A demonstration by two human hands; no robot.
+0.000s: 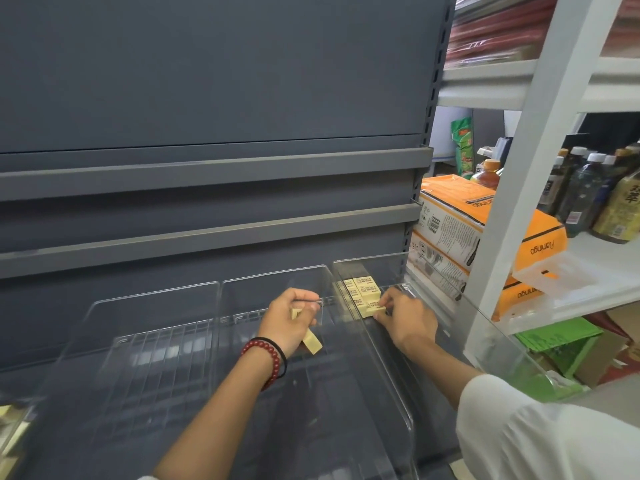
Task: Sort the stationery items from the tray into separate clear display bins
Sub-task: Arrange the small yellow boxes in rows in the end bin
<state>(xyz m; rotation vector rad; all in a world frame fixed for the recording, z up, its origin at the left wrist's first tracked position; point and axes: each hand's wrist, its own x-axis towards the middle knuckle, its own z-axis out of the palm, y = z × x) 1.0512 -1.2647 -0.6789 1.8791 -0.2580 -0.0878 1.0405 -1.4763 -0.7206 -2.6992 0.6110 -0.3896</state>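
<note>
Sleeve: white right sleeve [536,438] sat nearest, low right.
Right hand: right hand [405,318] pinched one pale yellow pad [375,309] between thumb and fingers, touching the stack [362,289] at the back of the right bin [502,327].
Left hand: left hand [294,318] curled round spare pads [311,341] over the middle bin [277,275].
Handling: probably light, stiff blocks, wrap maybe slick; pinch across the long edges.

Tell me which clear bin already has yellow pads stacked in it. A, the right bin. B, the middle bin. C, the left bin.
A: the yellow pads lie stacked at the back of the right bin, where the right hand pinches another pad beside them; the left hand only holds spare pads above the middle bin.
</note>
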